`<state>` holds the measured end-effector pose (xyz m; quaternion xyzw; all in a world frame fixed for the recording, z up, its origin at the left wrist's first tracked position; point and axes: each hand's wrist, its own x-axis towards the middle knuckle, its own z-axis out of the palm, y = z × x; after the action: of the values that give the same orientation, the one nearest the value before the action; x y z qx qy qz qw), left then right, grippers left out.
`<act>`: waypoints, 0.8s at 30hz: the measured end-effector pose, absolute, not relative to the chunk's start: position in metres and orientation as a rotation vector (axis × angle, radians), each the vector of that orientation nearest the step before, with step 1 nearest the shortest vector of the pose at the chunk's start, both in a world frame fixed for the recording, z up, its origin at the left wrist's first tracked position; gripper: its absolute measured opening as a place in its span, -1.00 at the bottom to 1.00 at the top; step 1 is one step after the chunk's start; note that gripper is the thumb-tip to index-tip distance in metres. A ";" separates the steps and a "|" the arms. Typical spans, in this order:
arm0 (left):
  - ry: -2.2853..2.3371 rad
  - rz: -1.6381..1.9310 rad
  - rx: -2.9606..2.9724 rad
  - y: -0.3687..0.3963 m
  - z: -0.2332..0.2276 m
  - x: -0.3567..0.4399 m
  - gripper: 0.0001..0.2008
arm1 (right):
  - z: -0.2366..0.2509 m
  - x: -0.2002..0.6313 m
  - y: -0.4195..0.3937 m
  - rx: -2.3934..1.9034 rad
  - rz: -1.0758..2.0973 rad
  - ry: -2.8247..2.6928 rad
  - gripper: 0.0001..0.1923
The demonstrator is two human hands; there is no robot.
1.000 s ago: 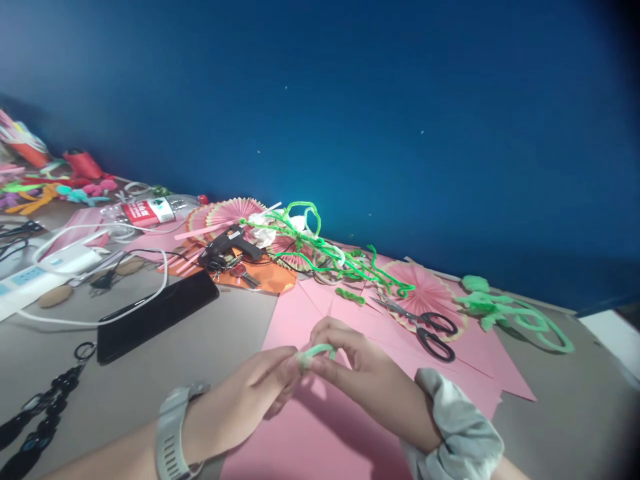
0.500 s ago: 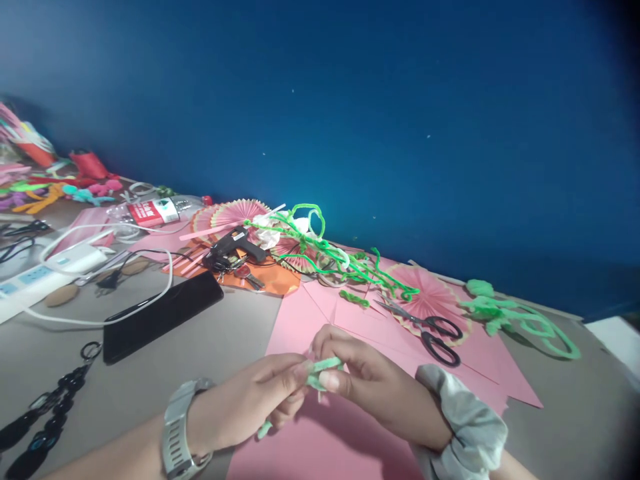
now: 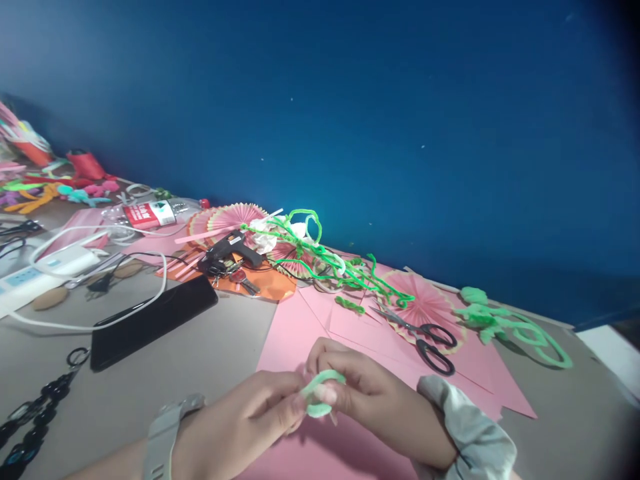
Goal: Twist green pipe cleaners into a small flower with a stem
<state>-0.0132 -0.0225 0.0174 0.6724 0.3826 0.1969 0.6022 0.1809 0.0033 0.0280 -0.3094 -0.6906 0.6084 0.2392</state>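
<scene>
At the bottom centre of the frame, the left hand (image 3: 250, 423) and the right hand (image 3: 367, 393) meet over a large pink paper sheet (image 3: 305, 327), and both pinch a short, fuzzy pale green pipe cleaner (image 3: 320, 390) bent into a small loop between their fingertips. The left thumb and forefinger close on the loop's left end; the right fingers curl around its right side. A grey wristwatch (image 3: 163, 437) sits on the left wrist and a grey fabric scrunchie (image 3: 470, 430) on the right.

Just right of centre, black-handled scissors (image 3: 423, 333) lie on a pink pleated paper fan (image 3: 425, 303). A tangle of bright green pipe cleaners (image 3: 330, 257) spreads across the middle, beside a black hot glue gun (image 3: 227, 250). A black smartphone (image 3: 153, 320) lies flat at left, crossed by a white cable (image 3: 100, 323). At far right rests a pale green pipe-cleaner shape (image 3: 505, 323). A clear plastic bottle with a red label (image 3: 150, 213) lies on its side at upper left.
</scene>
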 end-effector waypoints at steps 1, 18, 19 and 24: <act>0.890 0.449 1.568 -0.023 0.017 -0.013 -0.63 | 0.027 0.180 0.003 -0.855 1.650 -1.894 -0.69; 0.965 0.427 1.446 -0.027 0.009 -0.013 -0.62 | 0.027 0.186 0.010 -1.076 1.184 -1.915 -0.72; 0.906 0.449 1.341 -0.026 0.007 -0.013 -0.61 | 0.023 0.192 0.017 -1.188 1.038 -1.897 -0.77; 0.660 0.561 0.837 -0.022 -0.010 -0.010 -0.66 | -0.005 0.229 0.054 -1.603 0.128 -1.926 -0.67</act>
<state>-0.0098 -0.0216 -0.0097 0.3938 0.3102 0.2638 0.8241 0.2290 0.0535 -0.0053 -0.6071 -0.7296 0.0483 0.3111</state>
